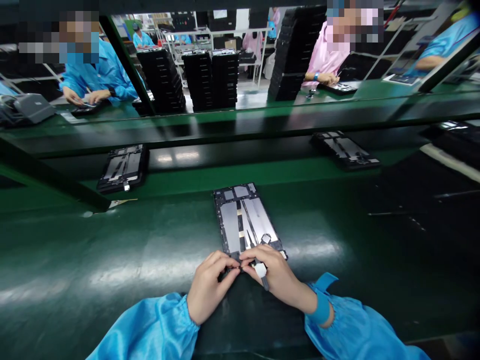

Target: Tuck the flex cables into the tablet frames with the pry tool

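Hiding the near edge of the panel point(245, 220), the left hand point(208, 290) and right hand point(275, 280) are seen with fingertips pinched together there; what is pinched cannot be made out. A white-tipped tool point(261, 272) is held in the right hand. The panel, dark-framed with grey plates and a black strip, lies flat on the green bench point(112, 265), centre near. Two trays point(123, 167) with similar panels lie farther off.

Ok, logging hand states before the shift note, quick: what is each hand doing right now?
Left hand: fingers pinched at the near edge of the flat dark opened tablet chassis.
Right hand: closed on a small white-tipped tool, fingertips at the same edge.
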### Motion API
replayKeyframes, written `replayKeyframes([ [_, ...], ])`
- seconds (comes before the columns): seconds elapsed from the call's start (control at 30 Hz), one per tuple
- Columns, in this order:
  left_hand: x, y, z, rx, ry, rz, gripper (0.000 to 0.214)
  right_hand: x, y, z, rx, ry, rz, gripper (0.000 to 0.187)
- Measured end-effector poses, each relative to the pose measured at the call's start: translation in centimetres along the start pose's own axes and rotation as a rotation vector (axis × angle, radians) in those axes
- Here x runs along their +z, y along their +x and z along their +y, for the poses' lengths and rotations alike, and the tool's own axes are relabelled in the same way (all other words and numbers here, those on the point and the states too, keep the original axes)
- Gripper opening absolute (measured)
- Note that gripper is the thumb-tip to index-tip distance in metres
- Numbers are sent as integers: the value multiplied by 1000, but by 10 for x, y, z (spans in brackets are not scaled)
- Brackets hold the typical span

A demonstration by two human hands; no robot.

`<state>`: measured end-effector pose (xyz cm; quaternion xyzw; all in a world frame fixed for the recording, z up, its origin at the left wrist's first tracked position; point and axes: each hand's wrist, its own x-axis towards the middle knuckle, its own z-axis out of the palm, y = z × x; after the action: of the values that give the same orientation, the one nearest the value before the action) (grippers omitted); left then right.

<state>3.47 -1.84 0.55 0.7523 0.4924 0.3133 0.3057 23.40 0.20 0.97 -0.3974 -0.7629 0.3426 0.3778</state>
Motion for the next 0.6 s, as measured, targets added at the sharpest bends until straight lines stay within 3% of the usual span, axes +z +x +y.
replayKeyframes([
  [0.33,-1,-1,0,63,178,-82,16,0,3,0,12,-8,-62,29],
  [0.43,-3,-5,-1,208,382,-62,20,3,3,2,12,-27,-47,36],
  [0.6,-12,-16,-5,582,766,18,39,5,1,5,-53,-30,-20,35],
])
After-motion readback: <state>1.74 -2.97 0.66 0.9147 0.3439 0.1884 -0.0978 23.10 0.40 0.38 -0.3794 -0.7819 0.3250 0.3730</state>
